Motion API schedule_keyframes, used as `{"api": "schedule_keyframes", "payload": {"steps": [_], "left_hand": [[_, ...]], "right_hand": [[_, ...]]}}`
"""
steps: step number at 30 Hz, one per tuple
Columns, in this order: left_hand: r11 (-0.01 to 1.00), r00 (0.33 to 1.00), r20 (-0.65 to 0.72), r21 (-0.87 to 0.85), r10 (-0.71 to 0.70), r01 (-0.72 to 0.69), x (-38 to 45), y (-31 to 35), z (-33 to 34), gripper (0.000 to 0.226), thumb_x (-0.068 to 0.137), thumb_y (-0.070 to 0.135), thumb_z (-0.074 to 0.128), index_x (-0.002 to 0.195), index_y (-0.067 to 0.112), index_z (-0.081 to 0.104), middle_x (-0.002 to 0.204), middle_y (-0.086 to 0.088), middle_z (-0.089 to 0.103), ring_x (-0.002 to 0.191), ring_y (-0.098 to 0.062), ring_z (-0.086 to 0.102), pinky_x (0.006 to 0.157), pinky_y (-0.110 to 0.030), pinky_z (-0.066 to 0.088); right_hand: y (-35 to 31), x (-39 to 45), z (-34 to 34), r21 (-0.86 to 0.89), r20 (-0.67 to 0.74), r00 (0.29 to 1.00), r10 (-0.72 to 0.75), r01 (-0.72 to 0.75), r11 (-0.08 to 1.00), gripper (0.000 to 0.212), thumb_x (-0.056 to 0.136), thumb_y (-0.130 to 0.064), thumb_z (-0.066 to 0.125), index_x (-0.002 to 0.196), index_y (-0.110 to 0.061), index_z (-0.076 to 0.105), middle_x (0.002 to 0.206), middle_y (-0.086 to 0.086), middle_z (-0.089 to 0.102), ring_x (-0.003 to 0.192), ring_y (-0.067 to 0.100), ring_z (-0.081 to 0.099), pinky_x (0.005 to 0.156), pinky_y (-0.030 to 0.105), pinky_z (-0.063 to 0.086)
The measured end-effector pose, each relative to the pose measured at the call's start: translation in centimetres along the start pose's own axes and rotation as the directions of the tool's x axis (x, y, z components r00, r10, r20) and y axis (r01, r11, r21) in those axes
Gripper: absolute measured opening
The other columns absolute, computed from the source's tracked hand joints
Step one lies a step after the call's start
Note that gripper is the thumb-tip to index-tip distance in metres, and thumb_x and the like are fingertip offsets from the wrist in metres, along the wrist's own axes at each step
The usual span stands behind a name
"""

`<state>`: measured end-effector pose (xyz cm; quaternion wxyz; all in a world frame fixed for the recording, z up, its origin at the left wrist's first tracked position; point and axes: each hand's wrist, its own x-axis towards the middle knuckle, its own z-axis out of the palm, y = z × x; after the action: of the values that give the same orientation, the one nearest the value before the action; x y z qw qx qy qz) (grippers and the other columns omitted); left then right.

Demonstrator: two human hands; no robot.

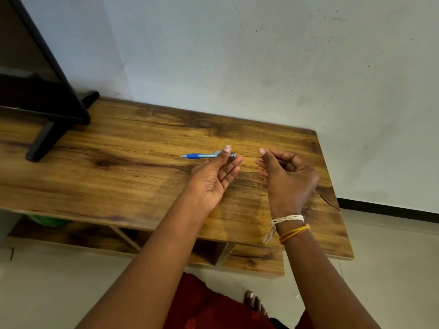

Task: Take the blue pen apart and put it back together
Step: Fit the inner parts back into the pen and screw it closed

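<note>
The left hand (215, 173) pinches the blue pen (204, 155) level above the surface (118, 148). The right hand (285, 174), fingers curled, apparently empty, should grip the rear end and twist steadily.

Rear end of the blue pen (204, 155) is covered by the thumb and fingers of the left hand (213, 176); whether the clicker is still fitted cannot be told. Print on the barrel is too small to read. Right hand (286, 176) has its fingers curled inward; whether they hold any small part cannot be told. The dark screen (31, 74) on its stand is cut off by the left and top edges. A green object (46, 220) under the counter (118, 186) is mostly hidden. A bare foot (255, 302) is partly covered by red cloth (213, 309).
</note>
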<state>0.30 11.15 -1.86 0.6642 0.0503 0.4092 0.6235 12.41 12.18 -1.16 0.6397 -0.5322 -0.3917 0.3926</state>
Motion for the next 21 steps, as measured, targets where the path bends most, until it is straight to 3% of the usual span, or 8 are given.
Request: {"api": "schedule_keyframes", "payload": {"steps": [10, 16, 21], "left_hand": [[0.999, 0.998, 0.062, 0.044, -0.008, 0.005, 0.0, -0.2, -0.1, 0.006, 0.082, 0.009, 0.070, 0.085, 0.005, 0.067, 0.074, -0.010, 0.076, 0.070, -0.013, 0.074, 0.063, -0.022, 0.059], [0.995, 0.993, 0.110, 0.086, -0.049, 0.039, 0.1, -1.0, 0.2, 0.002, 0.080, 0.009, 0.071, 0.081, 0.008, 0.069, 0.077, -0.008, 0.077, 0.073, -0.013, 0.074, 0.060, -0.021, 0.058], [0.995, 0.990, 0.115, 0.068, -0.078, 0.070, 0.1, -1.3, 0.4, 0.003, 0.080, 0.006, 0.070, 0.082, 0.007, 0.071, 0.078, -0.009, 0.077, 0.074, -0.012, 0.074, 0.058, -0.020, 0.057]], "right_hand": [[0.1, -0.1, -0.1, -0.032, 0.005, 0.999, -0.036, 0.036, 0.999, 0.014, 0.073, -0.010, 0.083, 0.082, -0.004, 0.074, 0.072, 0.005, 0.076, 0.064, 0.018, 0.075, 0.054, 0.023, 0.058], [0.6, -0.4, 0.0, -0.144, 0.048, 0.998, -0.039, 0.045, 0.989, 0.012, 0.071, -0.020, 0.085, 0.078, -0.016, 0.076, 0.074, 0.000, 0.076, 0.071, 0.014, 0.075, 0.070, 0.041, 0.062], [0.7, -0.2, -0.2, -0.117, 0.087, 0.996, 0.031, -0.021, 0.993, 0.013, 0.074, -0.020, 0.083, 0.082, -0.012, 0.076, 0.076, 0.001, 0.077, 0.072, 0.016, 0.075, 0.068, 0.038, 0.062]]}}
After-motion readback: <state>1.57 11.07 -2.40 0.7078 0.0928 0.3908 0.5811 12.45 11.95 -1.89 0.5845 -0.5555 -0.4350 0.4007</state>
